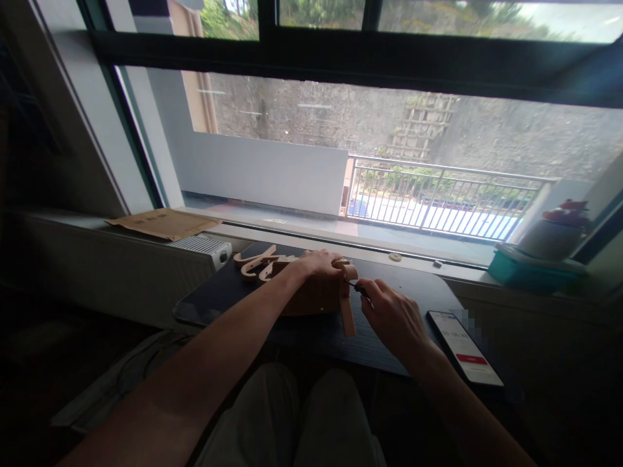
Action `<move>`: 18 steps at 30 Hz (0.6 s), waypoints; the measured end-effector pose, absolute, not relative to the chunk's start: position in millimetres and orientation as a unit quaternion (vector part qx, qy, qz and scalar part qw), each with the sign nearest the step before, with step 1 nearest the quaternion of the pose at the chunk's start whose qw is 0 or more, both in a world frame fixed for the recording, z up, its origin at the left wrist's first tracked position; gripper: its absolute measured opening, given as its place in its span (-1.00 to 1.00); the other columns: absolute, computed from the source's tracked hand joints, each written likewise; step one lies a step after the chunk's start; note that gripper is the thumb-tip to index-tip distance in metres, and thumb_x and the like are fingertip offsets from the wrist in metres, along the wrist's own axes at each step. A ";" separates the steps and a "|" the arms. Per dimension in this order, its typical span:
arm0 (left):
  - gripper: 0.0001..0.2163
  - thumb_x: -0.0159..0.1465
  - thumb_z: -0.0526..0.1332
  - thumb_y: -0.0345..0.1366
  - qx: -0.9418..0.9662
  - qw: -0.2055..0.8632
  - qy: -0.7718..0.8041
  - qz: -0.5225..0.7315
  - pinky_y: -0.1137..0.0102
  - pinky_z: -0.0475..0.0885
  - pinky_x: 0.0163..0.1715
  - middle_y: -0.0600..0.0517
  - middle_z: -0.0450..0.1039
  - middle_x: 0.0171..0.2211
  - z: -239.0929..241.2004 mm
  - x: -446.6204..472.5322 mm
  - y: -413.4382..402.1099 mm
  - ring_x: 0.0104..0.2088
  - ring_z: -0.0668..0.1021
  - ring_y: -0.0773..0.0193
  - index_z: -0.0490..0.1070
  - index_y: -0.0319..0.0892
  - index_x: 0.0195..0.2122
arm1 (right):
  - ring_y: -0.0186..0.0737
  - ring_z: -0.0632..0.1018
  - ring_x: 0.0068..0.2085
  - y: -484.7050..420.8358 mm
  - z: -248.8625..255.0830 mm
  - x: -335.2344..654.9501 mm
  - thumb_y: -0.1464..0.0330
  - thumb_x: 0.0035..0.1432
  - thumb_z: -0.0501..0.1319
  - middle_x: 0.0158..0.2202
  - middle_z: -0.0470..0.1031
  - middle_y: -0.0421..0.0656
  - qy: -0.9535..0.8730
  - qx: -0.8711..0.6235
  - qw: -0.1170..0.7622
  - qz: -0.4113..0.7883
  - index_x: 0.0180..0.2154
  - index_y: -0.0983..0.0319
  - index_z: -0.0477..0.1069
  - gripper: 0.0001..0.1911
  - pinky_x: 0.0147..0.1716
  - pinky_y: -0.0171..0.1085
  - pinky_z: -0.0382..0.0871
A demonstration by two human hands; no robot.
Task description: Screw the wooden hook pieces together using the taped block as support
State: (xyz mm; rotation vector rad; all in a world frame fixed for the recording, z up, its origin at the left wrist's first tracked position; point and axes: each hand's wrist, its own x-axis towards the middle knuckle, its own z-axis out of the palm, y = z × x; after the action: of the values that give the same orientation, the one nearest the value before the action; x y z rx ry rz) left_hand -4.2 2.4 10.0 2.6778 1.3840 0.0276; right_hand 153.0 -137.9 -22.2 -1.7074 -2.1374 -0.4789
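A brown leather bag point(311, 295) lies on the dark table, with a tan leather strap point(347, 316) hanging down at its right end. Over the bag's upper right part, my left hand point(320, 263) is closed, holding it beside a small brass-coloured piece point(341, 263). My right hand point(392, 312) grips a small screwdriver point(363, 290) with a dark handle and a thin shaft. Its tip points left at the strap and seems to touch it; the exact contact is too small to tell. More curled tan straps point(256, 264) stick out at the bag's left.
On the dark table point(413, 285), a phone point(466, 350) with a lit screen lies at the right edge. A small yellowish roll point(395, 257) sits near the sill. A brown envelope point(163, 224) is at the left, a teal box point(533, 267) at the right, and the window stands behind.
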 end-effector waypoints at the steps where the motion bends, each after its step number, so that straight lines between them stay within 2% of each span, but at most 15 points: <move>1: -0.46 0.16 -0.05 0.16 0.887 0.065 0.457 0.009 0.16 0.28 0.00 0.00 0.35 0.09 10.1 -4.4 2.5 0.03 0.41 0.03 0.22 0.08 0.11 | -0.28 0.49 -0.36 -138.1 -22.7 153.7 0.38 0.28 -0.03 -0.25 0.48 -0.17 -0.760 -0.600 0.172 -0.180 -0.02 0.16 0.31 -0.72 -0.51 -0.31 0.08; 7: -0.48 0.15 -0.03 0.14 0.886 0.066 0.459 0.009 0.14 0.31 -0.03 -0.02 0.37 0.05 9.3 -3.7 3.7 0.00 0.43 0.00 0.24 0.08 0.09 | -0.29 0.48 -0.36 -136.2 -27.1 156.6 0.42 0.29 -0.04 -0.28 0.48 -0.18 -0.765 -0.591 0.173 -0.188 -0.05 0.16 0.34 -0.72 -0.50 -0.31 0.07; 11: -0.47 0.14 -0.02 0.14 0.884 0.061 0.463 0.010 0.09 0.29 -0.02 -0.04 0.36 0.05 8.0 -2.5 4.6 0.01 0.42 -0.03 0.24 0.07 0.10 | -0.29 0.50 -0.35 -135.2 -28.2 156.2 0.35 0.29 -0.03 -0.24 0.50 -0.20 -0.755 -0.606 0.206 -0.140 -0.09 0.16 0.34 -0.76 -0.49 -0.32 0.08; 15: -0.47 0.14 -0.02 0.13 0.883 0.061 0.465 0.008 0.09 0.30 -0.03 -0.03 0.36 0.06 9.0 -2.7 3.7 0.01 0.42 -0.03 0.23 0.08 0.11 | -0.27 0.50 -0.39 -134.1 -28.0 153.0 0.28 0.29 -0.04 -0.30 0.52 -0.22 -0.735 -0.634 0.214 -0.108 -0.14 0.16 0.34 -0.77 -0.51 -0.31 0.07; 18: -0.48 0.16 -0.03 0.13 0.886 0.063 0.459 0.008 0.13 0.30 -0.03 -0.01 0.37 0.06 10.7 -3.6 1.7 0.00 0.43 0.01 0.23 0.08 0.10 | -0.26 0.51 -0.37 -134.6 -25.2 150.7 0.31 0.26 -0.01 -0.26 0.51 -0.21 -0.735 -0.633 0.213 -0.114 -0.08 0.15 0.31 -0.77 -0.51 -0.31 0.07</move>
State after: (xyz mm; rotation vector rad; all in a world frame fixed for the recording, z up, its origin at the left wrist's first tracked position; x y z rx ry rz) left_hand -3.6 1.7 10.7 2.6767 1.3880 0.0234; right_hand 150.7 -134.6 -25.2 -1.7579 -2.0409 -0.3167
